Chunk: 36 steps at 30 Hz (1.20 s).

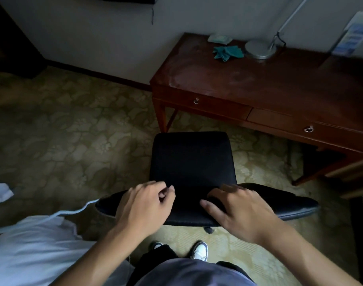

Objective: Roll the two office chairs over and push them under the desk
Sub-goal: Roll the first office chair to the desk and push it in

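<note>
A black office chair (192,159) stands right in front of me, seat pointing at the desk, its curved backrest top (279,203) under my hands. The red-brown wooden desk (248,83) with two ring-pull drawers stands ahead and to the right, its left leg just beyond the seat's front edge. My left hand (144,205) sits over the backrest's left part with fingers loosely curled; a grip is not clear. My right hand (238,209) lies on the backrest top, fingers draped over its front edge. Only one office chair is in view.
On the desk lie a teal cloth (228,52), a round lamp base (260,48) and a small packet. A bed with white sheets (32,250) and a white cable are at my left. A light wooden frame (354,176) stands at the right. Patterned carpet covers the floor.
</note>
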Motion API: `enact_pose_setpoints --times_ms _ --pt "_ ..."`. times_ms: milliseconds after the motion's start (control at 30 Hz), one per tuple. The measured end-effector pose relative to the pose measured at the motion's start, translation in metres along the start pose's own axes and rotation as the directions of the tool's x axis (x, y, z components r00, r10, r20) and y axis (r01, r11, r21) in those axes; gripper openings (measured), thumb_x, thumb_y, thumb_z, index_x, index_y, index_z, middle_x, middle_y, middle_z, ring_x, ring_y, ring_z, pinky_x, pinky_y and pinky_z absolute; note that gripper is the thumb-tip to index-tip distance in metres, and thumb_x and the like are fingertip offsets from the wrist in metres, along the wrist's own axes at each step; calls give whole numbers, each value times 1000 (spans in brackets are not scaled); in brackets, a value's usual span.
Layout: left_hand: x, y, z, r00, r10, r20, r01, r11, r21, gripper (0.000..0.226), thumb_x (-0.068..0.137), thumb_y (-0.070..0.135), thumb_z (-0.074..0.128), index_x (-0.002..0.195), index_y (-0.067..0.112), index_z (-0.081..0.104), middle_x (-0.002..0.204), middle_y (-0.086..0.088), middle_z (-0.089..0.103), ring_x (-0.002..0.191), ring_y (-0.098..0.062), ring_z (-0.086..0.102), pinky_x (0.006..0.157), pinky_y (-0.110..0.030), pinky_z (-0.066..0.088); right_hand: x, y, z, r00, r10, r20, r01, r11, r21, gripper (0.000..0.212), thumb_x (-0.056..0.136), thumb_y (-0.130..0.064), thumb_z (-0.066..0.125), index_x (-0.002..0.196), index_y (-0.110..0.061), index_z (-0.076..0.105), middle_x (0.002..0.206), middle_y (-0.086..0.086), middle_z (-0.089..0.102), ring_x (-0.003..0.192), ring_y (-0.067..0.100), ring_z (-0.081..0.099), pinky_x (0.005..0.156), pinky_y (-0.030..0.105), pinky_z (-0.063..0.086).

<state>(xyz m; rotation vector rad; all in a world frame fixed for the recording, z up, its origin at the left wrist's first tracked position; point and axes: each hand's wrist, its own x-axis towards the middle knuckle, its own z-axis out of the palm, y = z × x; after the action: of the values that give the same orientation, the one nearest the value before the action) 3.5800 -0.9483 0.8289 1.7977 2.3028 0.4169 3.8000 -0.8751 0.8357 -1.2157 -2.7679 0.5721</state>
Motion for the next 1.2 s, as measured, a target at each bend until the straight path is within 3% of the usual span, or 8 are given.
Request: enact_pose_setpoints --times_ms 167,333,567,700,833,933,1033,1200 --pt "3 2 -2 969 112 -222 -127 990 -56 32 88 30 45 64 16 60 61 4 57 51 -23 57 41 -35 42 -1 3 -1 924 -161 -347 133 986 -105 33 95 -33 47 69 -17 61 58 -3 57 51 21 55 52 31 46" --pt "25 0 -5 958 102 -268 -120 991 -53 29 88 29 48 63 17 59 59 7 53 47 -17 51 41 -26 32 16 9 2 814 -235 -531 177 971 -158 30 88 -23 58 59 -15 57 51 -3 48 40 18 47 40 27 38" --pt "73 0 -8 985 32 -168 -49 993 -104 24 85 35 48 67 22 57 63 10 56 54 -13 54 47 -30 38 52 24 -9 748 -271 -606 194 962 -192 32 89 -20 59 58 -13 54 51 -2 45 40 15 42 39 25 32" --pt "107 8 4 994 30 -108 -38 996 -80 27 83 43 42 69 24 56 62 12 55 53 -8 47 51 -28 34 68 46 -15 737 -265 -622 182 964 -196 32 89 -17 59 58 -14 50 52 -2 45 41 15 43 42 24 30" --pt "135 15 21 996 -81 -25 80 996 -41 28 82 48 41 73 29 59 51 15 47 49 -8 37 51 -28 32 82 67 -19 759 -241 -605 148 969 -200 33 90 -20 54 58 -14 50 50 -2 46 41 17 47 40 25 29" --pt "159 13 27 996 -85 18 85 996 -6 34 83 51 37 65 28 55 53 10 48 58 -20 45 58 -31 35 99 77 -26 796 -196 -573 95 975 -202 32 90 -23 51 59 -15 52 51 0 51 43 21 51 38 28 34" --pt "178 11 29 997 -80 9 80 996 -25 38 82 51 33 60 25 51 56 5 53 63 -26 54 57 -33 37 117 85 -35 820 -142 -554 36 979 -198 31 88 -25 51 59 -14 51 52 1 53 45 25 53 40 27 30" --pt "195 7 28 995 -85 -45 87 996 33 40 85 48 34 61 20 52 56 6 49 63 -26 49 58 -35 35 139 90 -36 819 -137 -557 19 977 -212 28 85 -25 52 58 -16 48 50 2 50 41 25 52 39 25 26"
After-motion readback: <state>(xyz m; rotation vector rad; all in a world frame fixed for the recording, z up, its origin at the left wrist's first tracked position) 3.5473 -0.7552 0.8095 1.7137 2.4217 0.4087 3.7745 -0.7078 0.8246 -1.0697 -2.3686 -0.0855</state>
